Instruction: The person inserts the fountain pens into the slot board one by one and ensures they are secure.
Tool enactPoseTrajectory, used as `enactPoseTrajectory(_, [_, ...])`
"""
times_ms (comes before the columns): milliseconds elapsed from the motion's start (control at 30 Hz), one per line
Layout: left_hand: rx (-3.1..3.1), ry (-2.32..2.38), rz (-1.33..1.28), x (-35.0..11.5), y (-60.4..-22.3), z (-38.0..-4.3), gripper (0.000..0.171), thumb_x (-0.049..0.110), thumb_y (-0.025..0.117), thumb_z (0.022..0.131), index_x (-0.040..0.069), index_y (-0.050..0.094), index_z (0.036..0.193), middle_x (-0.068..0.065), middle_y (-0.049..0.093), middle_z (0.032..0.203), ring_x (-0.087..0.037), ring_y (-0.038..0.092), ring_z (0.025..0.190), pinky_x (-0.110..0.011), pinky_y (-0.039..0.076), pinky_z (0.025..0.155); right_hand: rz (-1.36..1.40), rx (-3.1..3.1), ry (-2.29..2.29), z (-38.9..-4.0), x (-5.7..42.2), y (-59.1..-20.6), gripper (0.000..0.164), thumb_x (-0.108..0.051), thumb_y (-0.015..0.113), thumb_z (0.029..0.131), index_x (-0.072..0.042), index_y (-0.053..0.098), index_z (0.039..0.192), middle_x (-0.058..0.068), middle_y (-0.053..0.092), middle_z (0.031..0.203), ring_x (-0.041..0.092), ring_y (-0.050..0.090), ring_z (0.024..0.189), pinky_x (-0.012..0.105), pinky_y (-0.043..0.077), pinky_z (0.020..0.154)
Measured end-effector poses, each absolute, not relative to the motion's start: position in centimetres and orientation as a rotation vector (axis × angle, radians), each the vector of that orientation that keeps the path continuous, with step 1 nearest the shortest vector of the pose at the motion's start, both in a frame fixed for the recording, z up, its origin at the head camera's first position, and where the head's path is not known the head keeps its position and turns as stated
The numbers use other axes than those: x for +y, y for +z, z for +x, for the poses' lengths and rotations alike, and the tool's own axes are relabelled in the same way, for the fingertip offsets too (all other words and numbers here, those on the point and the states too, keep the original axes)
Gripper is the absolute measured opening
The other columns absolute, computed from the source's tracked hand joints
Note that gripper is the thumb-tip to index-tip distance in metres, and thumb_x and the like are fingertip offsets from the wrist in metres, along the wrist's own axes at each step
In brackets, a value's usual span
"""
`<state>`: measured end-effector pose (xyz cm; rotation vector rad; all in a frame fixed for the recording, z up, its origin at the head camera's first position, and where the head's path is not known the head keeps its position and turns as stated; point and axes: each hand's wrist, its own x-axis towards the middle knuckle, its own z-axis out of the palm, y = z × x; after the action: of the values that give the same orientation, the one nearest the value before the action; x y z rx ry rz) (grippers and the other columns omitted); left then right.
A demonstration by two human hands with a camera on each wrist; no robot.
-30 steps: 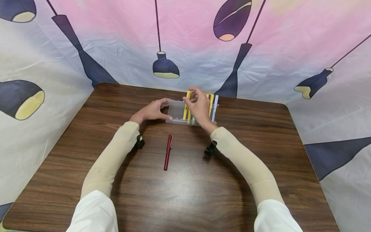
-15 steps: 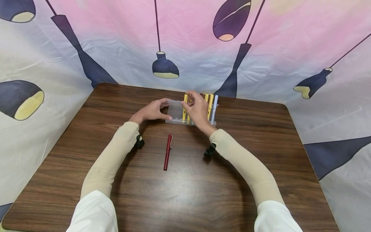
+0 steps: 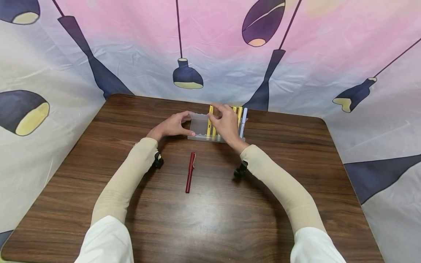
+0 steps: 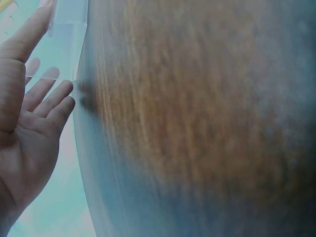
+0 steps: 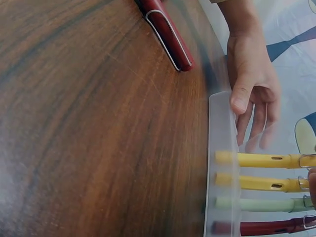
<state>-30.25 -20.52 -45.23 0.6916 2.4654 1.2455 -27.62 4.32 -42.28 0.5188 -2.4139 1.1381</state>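
Note:
A clear plastic pen holder [image 3: 199, 126] stands near the back of the table, with several pens leaning side by side in its notches. My left hand [image 3: 172, 126] grips its left end, thumb at the front lip and fingers behind the panel. At the upper part of the leftmost yellow pen [image 3: 209, 126], my right hand [image 3: 226, 123] pinches with thumb and index finger. Beside that pen, the right wrist view has a second yellow pen [image 5: 256, 181], a pale green pen [image 5: 259, 204] and a dark red pen [image 5: 271, 227]. The right hand hides part of the row in the head view.
On the table in front of the holder lies a red pen [image 3: 190, 172] with a silver clip. A light blue pen [image 3: 243, 123] occupies the holder's right end. Behind the wooden table [image 3: 213, 219] hangs a cloth printed with lamps [image 3: 188, 76].
The leftmost yellow pen, raised higher a second ago, has dropped and shifted slightly left into the holder, with my right hand following. My left hand and the loose red pen stay put.

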Motion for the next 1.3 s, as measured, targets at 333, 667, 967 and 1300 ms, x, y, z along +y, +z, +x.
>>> enactPoseTrajectory(333, [2.466,1.242,0.696,-20.2,-45.3,-30.4,0.085,0.027,0.088,0.083,0.008,0.042,0.152,-0.015,0.048,0.153,-0.032,0.041,0.147,-0.049,0.035,0.12,0.476,-2.504,1.085,-28.1,4.4,-42.0,0.039,-0.016,0.075,0.093,-0.005,0.07,0.131,0.008,0.065,0.092,0.021,0.062,0.08,0.035,0.052,0.072])
enactPoseTrajectory(667, [2.464,1.24,0.696,-20.1,-45.3,-30.4,0.085,0.027,0.088,0.084,0.008,0.042,0.152,-0.015,0.048,0.153,-0.032,0.04,0.147,-0.05,0.035,0.121,0.455,-2.501,1.115,-28.2,4.7,-41.8,0.039,-0.016,0.076,0.093,-0.006,0.071,0.13,0.006,0.065,0.089,0.02,0.062,0.078,0.034,0.051,0.07])
enactPoseTrajectory(967, [2.475,1.218,0.673,-20.4,-45.1,-30.3,0.086,0.03,0.088,0.083,0.01,0.042,0.152,-0.015,0.045,0.156,-0.033,0.039,0.148,-0.051,0.034,0.121,0.447,-2.439,1.223,-27.1,6.0,-41.1,0.035,-0.02,0.077,0.093,-0.01,0.074,0.126,0.007,0.069,0.094,0.02,0.065,0.075,0.035,0.053,0.071])
enactPoseTrajectory(1300, [2.493,1.182,0.643,-20.6,-45.0,-30.2,0.089,0.033,0.087,0.083,0.01,0.039,0.155,-0.016,0.04,0.159,-0.032,0.038,0.148,-0.049,0.034,0.121,0.42,-2.379,1.353,-25.2,8.1,-41.3,0.033,-0.026,0.078,0.092,-0.008,0.076,0.12,0.003,0.072,0.091,0.016,0.069,0.071,0.034,0.056,0.064])
